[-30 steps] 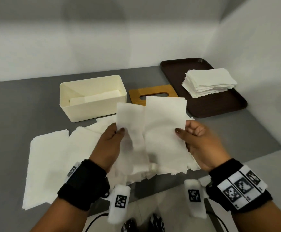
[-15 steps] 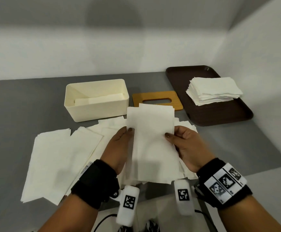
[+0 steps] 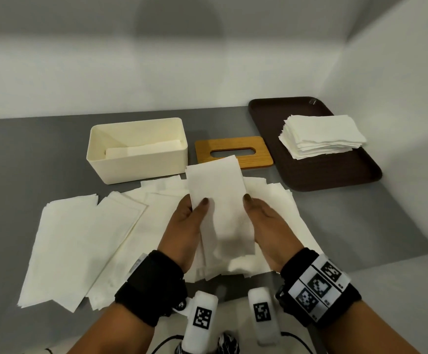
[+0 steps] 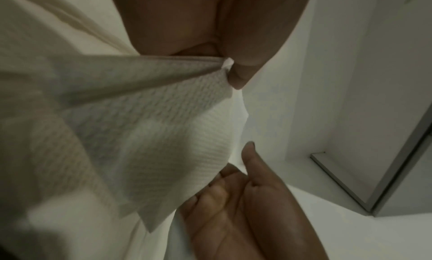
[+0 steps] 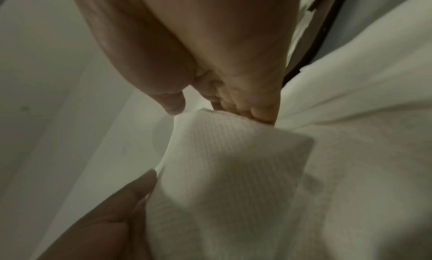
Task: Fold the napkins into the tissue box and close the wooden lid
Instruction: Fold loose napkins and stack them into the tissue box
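Observation:
Both hands hold a white napkin (image 3: 218, 200), folded into a narrow upright strip, above the table's front. My left hand (image 3: 197, 208) pinches its left edge, thumb on top. My right hand (image 3: 252, 208) holds the right edge, thumb at the front and fingers behind. In the left wrist view the left hand (image 4: 231, 68) nips the napkin (image 4: 163, 134). In the right wrist view the right hand (image 5: 210, 101) meets the napkin (image 5: 233, 171). The cream tissue box (image 3: 98, 154) stands open behind, with napkins inside. The wooden lid (image 3: 259, 152) lies flat to its right.
Several unfolded napkins (image 3: 80, 241) lie spread across the grey table under and left of my hands. A dark brown tray (image 3: 335, 175) at the back right carries a stack of napkins (image 3: 320, 139). White walls close off the back and right side.
The hands have come together, closing the napkin's two wide halves into one narrow strip. The strip now sits more upright between the thumbs.

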The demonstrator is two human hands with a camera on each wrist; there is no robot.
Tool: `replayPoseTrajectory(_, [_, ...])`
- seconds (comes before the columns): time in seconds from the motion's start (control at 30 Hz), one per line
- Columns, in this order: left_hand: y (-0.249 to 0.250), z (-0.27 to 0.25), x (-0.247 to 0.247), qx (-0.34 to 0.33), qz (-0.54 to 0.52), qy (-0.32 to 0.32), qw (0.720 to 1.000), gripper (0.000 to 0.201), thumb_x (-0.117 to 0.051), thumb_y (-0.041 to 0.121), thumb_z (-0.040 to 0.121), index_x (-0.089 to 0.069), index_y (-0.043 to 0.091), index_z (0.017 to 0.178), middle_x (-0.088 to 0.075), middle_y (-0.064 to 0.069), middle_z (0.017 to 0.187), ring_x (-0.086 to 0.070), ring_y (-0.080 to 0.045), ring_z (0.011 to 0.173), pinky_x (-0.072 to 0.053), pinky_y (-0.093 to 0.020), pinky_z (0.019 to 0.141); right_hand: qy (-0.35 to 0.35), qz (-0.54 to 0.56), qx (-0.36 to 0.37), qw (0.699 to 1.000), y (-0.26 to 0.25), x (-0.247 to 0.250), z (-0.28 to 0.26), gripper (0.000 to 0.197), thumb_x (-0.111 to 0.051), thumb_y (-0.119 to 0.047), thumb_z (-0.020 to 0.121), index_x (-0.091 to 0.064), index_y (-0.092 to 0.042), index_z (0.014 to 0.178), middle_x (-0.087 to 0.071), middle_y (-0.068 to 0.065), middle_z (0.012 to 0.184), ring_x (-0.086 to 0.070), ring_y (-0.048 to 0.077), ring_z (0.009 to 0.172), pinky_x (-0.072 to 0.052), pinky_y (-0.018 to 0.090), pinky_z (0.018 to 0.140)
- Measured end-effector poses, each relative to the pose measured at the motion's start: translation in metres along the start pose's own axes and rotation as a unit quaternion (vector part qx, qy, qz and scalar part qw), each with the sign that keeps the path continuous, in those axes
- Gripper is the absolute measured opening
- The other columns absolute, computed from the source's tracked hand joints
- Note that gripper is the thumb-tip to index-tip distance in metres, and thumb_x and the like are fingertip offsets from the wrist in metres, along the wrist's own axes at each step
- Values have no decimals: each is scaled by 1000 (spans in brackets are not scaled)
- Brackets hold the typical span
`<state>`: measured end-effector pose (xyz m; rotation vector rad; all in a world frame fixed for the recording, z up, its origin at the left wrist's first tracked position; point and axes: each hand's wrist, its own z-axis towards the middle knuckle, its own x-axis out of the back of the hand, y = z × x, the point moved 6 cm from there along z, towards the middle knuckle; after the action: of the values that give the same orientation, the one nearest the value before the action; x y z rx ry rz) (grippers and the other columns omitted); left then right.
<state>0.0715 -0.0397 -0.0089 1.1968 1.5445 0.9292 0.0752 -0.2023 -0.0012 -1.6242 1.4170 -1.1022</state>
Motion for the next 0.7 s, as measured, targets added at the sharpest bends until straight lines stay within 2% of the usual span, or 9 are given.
replayPoseTrajectory(0.07, [-2, 1, -6, -7, 4, -3, 1000, 31, -53, 25, 99, -59, 19, 129, -71, -3, 119, -67, -23, 112, -50, -48, 100, -41, 15, -2, 999, 3, -10, -3, 62, -44, -72, 80, -58, -30, 123, -65, -10, 123, -57, 14, 119, -40, 44, 109])
replayPoseTrajectory(0.17, [-5, 5, -7, -26, 29, 3, 999, 31, -55, 18, 98, -58, 18, 129, -71, -2, 118, -67, -22, 111, -51, -49, 100, -44, -5, 20, 999, 1, -8, -5, 39, -42, -55, 95, -59, -28, 118, -68, -8, 117, -61, 13, 114, -44, 43, 106])
replayPoseTrajectory(0.27, [-6, 11, 2, -41, 58, 6, 997, 32, -56, 19, 98, -57, 20, 130, -70, 1, 121, -64, -21, 115, -47, -50, 104, 26, -84, 18, 996, 5, 27, 9, 32, -45, -41, 99, -55, -23, 123, -62, -1, 124, -57, 19, 117, -43, 44, 107])
replayPoseTrajectory(0.3, [-6, 13, 4, -44, 62, 4, 997, 32, -56, 19, 98, -57, 20, 130, -69, 1, 122, -63, -21, 116, -46, -50, 105, 66, -151, 9, 986, 7, 46, 15, 37, -48, -37, 98, -53, -18, 129, -59, 3, 130, -55, 22, 121, -42, 43, 108])
replayPoseTrajectory(0.37, [-5, 15, 11, -50, 62, 5, 997, 32, -56, 17, 98, -57, 20, 130, -69, -1, 123, -62, -24, 117, -45, -52, 105, 134, -289, -9, 948, 11, 80, 24, 46, -55, -34, 95, -49, -9, 134, -56, 10, 133, -53, 28, 123, -41, 41, 105])
replayPoseTrajectory(0.43, [-5, 16, 14, -57, 60, 4, 997, 35, -58, 16, 96, -57, 20, 130, -68, -3, 124, -62, -26, 118, -44, -54, 105, 169, -369, -26, 913, 18, 104, 30, 47, -63, -37, 88, -54, -6, 121, -60, 13, 121, -57, 33, 115, -45, 40, 96])
replayPoseTrajectory(0.5, [-4, 16, 15, -62, 59, 0, 996, 38, -58, 13, 94, -55, 18, 131, -67, -4, 125, -61, -27, 118, -44, -52, 105, 160, -408, -53, 897, 28, 114, 34, 52, -69, -44, 80, -54, -5, 111, -61, 13, 113, -58, 34, 108, -47, 39, 88])
replayPoseTrajectory(0.6, [-3, 16, 13, -67, 54, -7, 996, 39, -53, 4, 97, -54, 17, 134, -66, -4, 126, -60, -25, 119, -44, -48, 106, 150, -413, -68, 896, 37, 118, 40, 55, -72, -50, 72, -54, -9, 103, -60, 9, 105, -59, 32, 101, -49, 39, 84])
replayPoseTrajectory(0.7, [-2, 15, 12, -67, 53, -10, 996, 43, -60, 14, 91, -54, 20, 134, -65, -3, 128, -59, -25, 122, -42, -50, 108, 145, -383, -61, 910, 40, 120, 44, 43, -73, -45, 70, -57, -10, 90, -60, 4, 89, -61, 28, 88, -48, 35, 73])
